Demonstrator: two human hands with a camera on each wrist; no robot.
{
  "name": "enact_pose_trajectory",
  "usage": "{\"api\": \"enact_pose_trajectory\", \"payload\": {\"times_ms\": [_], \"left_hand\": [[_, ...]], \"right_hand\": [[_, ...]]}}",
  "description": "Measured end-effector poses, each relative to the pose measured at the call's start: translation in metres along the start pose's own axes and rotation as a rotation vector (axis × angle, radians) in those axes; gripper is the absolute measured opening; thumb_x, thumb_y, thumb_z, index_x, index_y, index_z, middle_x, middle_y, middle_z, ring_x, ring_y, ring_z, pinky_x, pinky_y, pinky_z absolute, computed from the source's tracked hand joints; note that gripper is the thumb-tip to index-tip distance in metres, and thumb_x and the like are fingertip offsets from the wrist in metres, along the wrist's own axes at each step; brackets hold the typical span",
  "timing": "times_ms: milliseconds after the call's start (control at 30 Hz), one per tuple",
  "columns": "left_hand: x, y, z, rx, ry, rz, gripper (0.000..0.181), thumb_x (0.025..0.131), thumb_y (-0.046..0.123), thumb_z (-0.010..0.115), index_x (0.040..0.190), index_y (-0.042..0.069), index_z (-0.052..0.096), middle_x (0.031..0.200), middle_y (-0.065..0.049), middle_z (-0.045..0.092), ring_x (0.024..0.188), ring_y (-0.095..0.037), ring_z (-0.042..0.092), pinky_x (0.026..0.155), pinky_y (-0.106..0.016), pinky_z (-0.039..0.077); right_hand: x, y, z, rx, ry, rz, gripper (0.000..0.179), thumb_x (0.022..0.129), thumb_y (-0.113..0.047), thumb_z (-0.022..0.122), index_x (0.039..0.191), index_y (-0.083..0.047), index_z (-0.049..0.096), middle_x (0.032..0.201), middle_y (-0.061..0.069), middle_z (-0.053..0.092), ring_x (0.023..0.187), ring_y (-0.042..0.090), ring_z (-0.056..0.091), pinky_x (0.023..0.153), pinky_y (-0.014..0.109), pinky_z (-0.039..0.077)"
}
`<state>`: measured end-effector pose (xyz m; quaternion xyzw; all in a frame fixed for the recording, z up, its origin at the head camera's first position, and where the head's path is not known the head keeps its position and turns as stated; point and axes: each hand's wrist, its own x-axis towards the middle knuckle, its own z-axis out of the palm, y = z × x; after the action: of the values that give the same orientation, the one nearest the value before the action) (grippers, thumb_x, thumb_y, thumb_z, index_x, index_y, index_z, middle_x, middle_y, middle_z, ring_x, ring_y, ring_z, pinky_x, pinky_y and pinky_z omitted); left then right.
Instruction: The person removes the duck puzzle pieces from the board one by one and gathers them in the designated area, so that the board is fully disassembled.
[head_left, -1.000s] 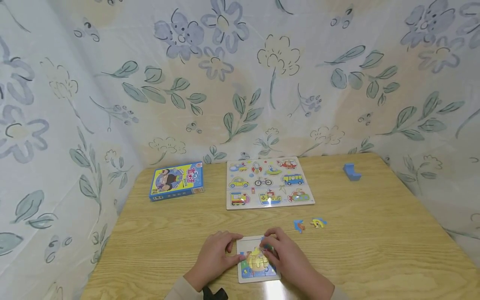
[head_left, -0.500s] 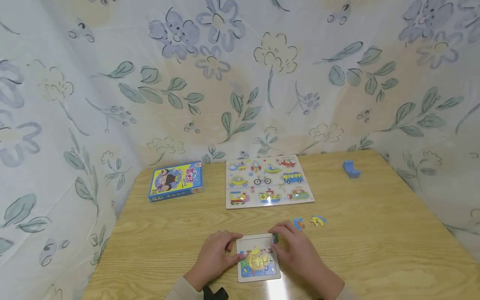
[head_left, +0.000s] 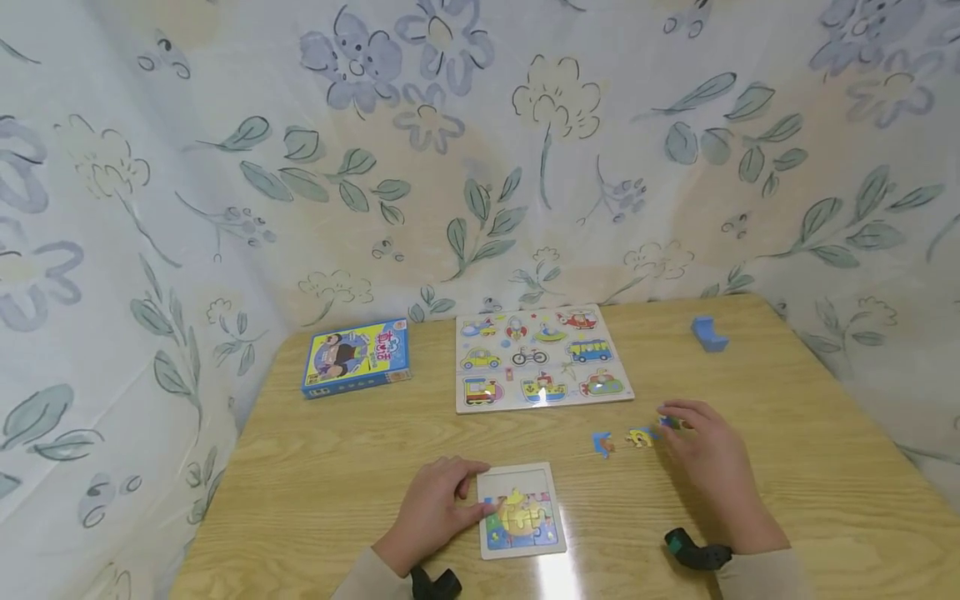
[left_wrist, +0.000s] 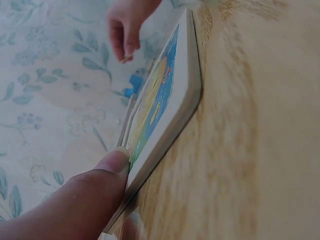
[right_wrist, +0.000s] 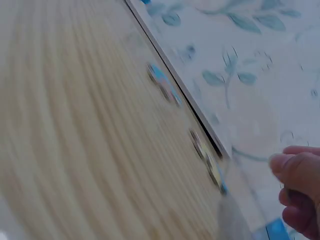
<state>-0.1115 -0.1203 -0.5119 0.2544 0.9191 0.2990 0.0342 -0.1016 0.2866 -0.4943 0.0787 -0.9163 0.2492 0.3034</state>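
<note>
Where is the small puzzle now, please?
In the head view, the small puzzle lies at bottom centre, below the vehicle board, the left hand at its left edge.

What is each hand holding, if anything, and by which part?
Left hand: the puzzle tray, by its left edge. Right hand: a small puzzle piece, pinched; by which part, I can't tell.

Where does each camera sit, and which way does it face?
Head: worn on the head, facing forward and down at the table; left hand and right hand show.
Left wrist: on that wrist, facing across the puzzle frame; left thumb close, right hand beyond.
Right wrist: on that wrist, facing over two loose pieces; right hand at the image's right edge.
Shared by head and left wrist: puzzle frame, right hand.
</note>
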Motion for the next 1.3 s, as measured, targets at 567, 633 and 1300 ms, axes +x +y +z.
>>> {"api": "enact_pose_trajectory", "payload": {"times_ms": [567,633,1300], "left_hand": [[0.003,0.001,0.001,0.007,0.005,-0.021,0.054,0.089,0.056,0.079,0.131,0.022,0.072,0.077,0.015,0.047,0.072,-0.006,0.042,0.069,-0.027,0.035],[0.003,0.0,0.002,0.004,0.006,-0.019,0.054,0.089,0.056,0.079,0.131,0.022,0.072,0.077,0.015,0.047,0.072,-0.006,0.041,0.069,-0.027,0.035],[0.001,-0.002,-0.001,0.009,-0.012,0.01,0.061,0.087,0.059,0.079,0.134,0.022,0.07,0.078,0.014,0.047,0.073,-0.006,0.041,0.072,-0.029,0.035]], "right_hand": [[-0.002,0.029,-0.007,-0.01,-0.267,0.082,0.024,0.085,0.007,0.081,0.108,0.005,0.077,0.117,0.025,0.069,0.11,0.05,0.062,0.092,0.065,0.048],[-0.002,0.03,-0.007,-0.001,-0.283,0.1,0.026,0.086,0.006,0.08,0.112,0.005,0.076,0.118,0.026,0.068,0.112,0.051,0.061,0.094,0.066,0.046],[-0.02,-0.134,0.051,0.427,-0.469,0.066,0.03,0.1,-0.005,0.071,0.129,-0.012,0.071,0.085,-0.012,0.061,0.072,0.001,0.052,0.063,0.023,0.05]]}}
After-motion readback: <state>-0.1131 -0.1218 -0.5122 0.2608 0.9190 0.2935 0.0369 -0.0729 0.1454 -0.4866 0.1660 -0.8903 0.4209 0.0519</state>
